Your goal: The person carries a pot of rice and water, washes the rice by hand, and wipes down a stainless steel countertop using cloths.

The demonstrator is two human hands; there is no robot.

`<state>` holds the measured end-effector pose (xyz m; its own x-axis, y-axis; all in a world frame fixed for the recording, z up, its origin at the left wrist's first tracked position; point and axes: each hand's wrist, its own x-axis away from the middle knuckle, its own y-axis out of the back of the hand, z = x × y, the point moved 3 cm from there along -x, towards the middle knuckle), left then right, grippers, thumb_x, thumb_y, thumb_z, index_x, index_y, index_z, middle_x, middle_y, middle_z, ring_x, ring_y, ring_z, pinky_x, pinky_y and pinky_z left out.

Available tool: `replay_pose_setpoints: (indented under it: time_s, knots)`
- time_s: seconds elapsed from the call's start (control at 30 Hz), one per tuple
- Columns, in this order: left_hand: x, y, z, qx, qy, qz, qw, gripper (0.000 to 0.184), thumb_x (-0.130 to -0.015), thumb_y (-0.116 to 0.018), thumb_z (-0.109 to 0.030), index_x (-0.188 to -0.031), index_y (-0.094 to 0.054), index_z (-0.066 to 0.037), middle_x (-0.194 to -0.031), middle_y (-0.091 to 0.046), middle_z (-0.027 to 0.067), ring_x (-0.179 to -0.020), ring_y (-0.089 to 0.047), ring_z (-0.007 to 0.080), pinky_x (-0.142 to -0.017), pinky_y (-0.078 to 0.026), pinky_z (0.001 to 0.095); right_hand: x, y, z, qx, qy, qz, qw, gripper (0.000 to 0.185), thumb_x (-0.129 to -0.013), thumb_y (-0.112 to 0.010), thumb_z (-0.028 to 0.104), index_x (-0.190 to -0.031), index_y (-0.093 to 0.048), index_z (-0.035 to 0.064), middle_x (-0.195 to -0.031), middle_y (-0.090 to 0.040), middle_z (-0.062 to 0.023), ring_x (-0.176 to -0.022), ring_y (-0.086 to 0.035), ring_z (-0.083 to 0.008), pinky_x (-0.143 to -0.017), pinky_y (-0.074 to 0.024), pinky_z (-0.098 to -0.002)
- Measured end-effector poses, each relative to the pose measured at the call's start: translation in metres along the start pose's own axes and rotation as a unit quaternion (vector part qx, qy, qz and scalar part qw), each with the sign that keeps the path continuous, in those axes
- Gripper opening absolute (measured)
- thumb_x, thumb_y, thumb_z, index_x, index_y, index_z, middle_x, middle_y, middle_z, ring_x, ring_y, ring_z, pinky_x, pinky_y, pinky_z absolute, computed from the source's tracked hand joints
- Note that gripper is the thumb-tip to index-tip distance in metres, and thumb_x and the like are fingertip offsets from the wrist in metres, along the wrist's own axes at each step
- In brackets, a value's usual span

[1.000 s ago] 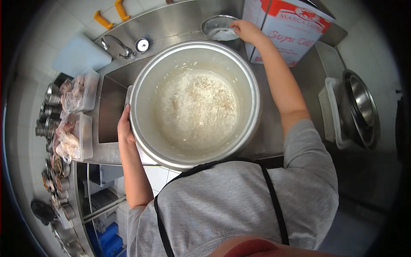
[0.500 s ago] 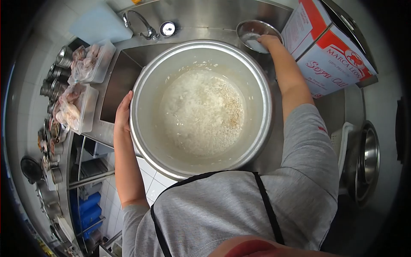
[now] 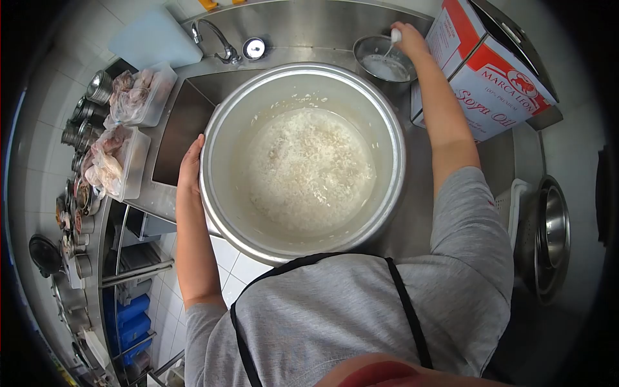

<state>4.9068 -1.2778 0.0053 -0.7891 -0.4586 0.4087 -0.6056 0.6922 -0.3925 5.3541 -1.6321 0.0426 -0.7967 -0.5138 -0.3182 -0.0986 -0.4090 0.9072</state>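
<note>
A big metal pot (image 3: 227, 238) holds rice (image 3: 313, 171) under cloudy water, with a few grains stuck to its inner wall. My left hand (image 3: 191, 162) grips the pot's outer side at the left, just under the rim. At the back right, my right hand (image 3: 409, 37) is closed on a white-handled utensil (image 3: 395, 37). Its thin metal shaft reaches down into a small metal bowl (image 3: 362, 48) with something whitish in it. The utensil's lower end is too unclear to make out.
A soya oil box (image 3: 496, 90) stands right of the bowl. A faucet (image 3: 222, 45) and a sink basin (image 3: 177, 138) lie behind and left. Plastic tubs (image 3: 133, 164) of bagged food sit at the left. Nested metal bowls (image 3: 553, 232) are at the far right.
My right hand has risen from inside the small bowl to above its rim, and the utensil's white handle now shows. The rice surface looks more even. My left hand stays on the pot.
</note>
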Motion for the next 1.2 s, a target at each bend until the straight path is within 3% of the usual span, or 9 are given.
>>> replay_pose_setpoints:
  time_s: [0.03,0.1,0.17,0.3,0.37,0.5,0.67,0.87,1.2]
  knots:
    - [-0.002,0.002,0.000,-0.003,-0.006,0.006,1.000,0.037,-0.086,-0.050,-0.034,-0.098,-0.059,0.000,-0.084,-0.064,0.0128,-0.067,-0.064,0.0208,-0.060,-0.054,0.0300,0.002,0.010,-0.002,-0.003,-0.029,-0.108,0.994,0.049,-0.054,-0.070,0.001,-0.100,-0.057,0.0117,-0.097,-0.058,-0.0138,-0.095,-0.055,-0.0294,-0.081,-0.0450,-0.0349]
    - [-0.001,0.003,0.002,-0.002,0.003,0.013,1.000,0.037,-0.086,-0.050,-0.033,-0.098,-0.059,0.000,-0.084,-0.064,0.0127,-0.067,-0.064,0.0207,-0.060,-0.054,0.0301,0.007,0.003,-0.004,0.067,-0.019,-0.047,0.996,0.040,-0.065,-0.064,0.008,-0.103,-0.058,0.0153,-0.104,-0.055,-0.0121,-0.097,-0.055,-0.0298,-0.082,-0.0449,-0.0393]
    - [-0.001,0.001,0.001,-0.009,-0.012,0.013,1.000,0.037,-0.086,-0.050,-0.033,-0.099,-0.059,0.000,-0.084,-0.064,0.0126,-0.067,-0.064,0.0205,-0.060,-0.054,0.0302,0.020,-0.021,-0.005,0.210,0.067,0.297,0.929,0.042,-0.064,-0.066,0.016,-0.105,-0.058,0.0165,-0.107,-0.054,-0.0119,-0.098,-0.054,-0.0304,-0.085,-0.0441,-0.0384]
    - [0.012,-0.015,-0.003,0.007,0.008,0.006,1.000,0.027,-0.087,-0.051,-0.027,-0.097,-0.057,-0.003,-0.082,-0.063,0.0071,-0.069,-0.061,0.0157,-0.060,-0.052,0.0276,0.026,-0.021,0.023,0.123,-0.002,0.177,0.976,0.048,-0.062,-0.068,0.022,-0.108,-0.057,0.0181,-0.113,-0.053,-0.0107,-0.104,-0.052,-0.0303,-0.089,-0.0420,-0.0364]
    - [0.013,-0.016,-0.004,0.013,0.010,0.018,1.000,0.029,-0.087,-0.051,-0.028,-0.099,-0.057,-0.002,-0.084,-0.063,0.0078,-0.070,-0.062,0.0166,-0.062,-0.052,0.0280,0.028,-0.053,0.031,0.025,0.137,0.321,0.937,0.045,-0.066,-0.064,0.024,-0.110,-0.057,0.0194,-0.120,-0.049,-0.0081,-0.112,-0.045,-0.0309,-0.094,-0.0368,-0.0404]
    - [0.014,-0.016,-0.003,0.004,0.005,0.013,1.000,0.030,-0.087,-0.051,-0.029,-0.099,-0.057,-0.002,-0.086,-0.063,0.0081,-0.070,-0.062,0.0170,-0.062,-0.052,0.0282,0.030,-0.071,0.034,0.061,0.095,0.333,0.936,0.037,-0.073,-0.058,0.023,-0.110,-0.058,0.0212,-0.124,-0.047,-0.0055,-0.120,-0.037,-0.0295,-0.095,-0.0330,-0.0464]
    - [0.012,-0.016,-0.003,0.001,0.015,0.009,1.000,0.031,-0.087,-0.050,-0.029,-0.100,-0.057,-0.002,-0.087,-0.063,0.0095,-0.071,-0.062,0.0179,-0.063,-0.053,0.0289,0.024,-0.055,0.011,0.277,-0.038,0.139,0.950,0.027,-0.080,-0.052,0.020,-0.106,-0.060,0.0198,-0.121,-0.047,-0.0051,-0.115,-0.043,-0.0241,-0.090,-0.0361,-0.0465]
    - [0.013,-0.017,-0.003,-0.002,0.026,0.009,1.000,0.033,-0.087,-0.050,-0.030,-0.101,-0.057,-0.002,-0.088,-0.063,0.0096,-0.073,-0.062,0.0178,-0.064,-0.052,0.0277,0.017,-0.028,0.012,0.123,-0.106,0.118,0.980,0.035,-0.073,-0.060,0.016,-0.108,-0.056,0.0185,-0.113,-0.049,-0.0062,-0.111,-0.047,-0.0251,-0.084,-0.0411,-0.0487]
    - [0.005,-0.001,-0.001,-0.069,-0.032,-0.013,0.997,0.030,-0.086,-0.053,-0.033,-0.092,-0.059,-0.004,-0.079,-0.060,0.0015,-0.067,-0.056,0.0096,-0.059,-0.046,0.0225,0.044,0.023,0.060,0.182,-0.039,-0.013,0.982,0.040,-0.068,-0.069,0.025,-0.105,-0.056,0.0165,-0.107,-0.053,-0.0059,-0.102,-0.052,-0.0235,-0.083,-0.0414,-0.0453]
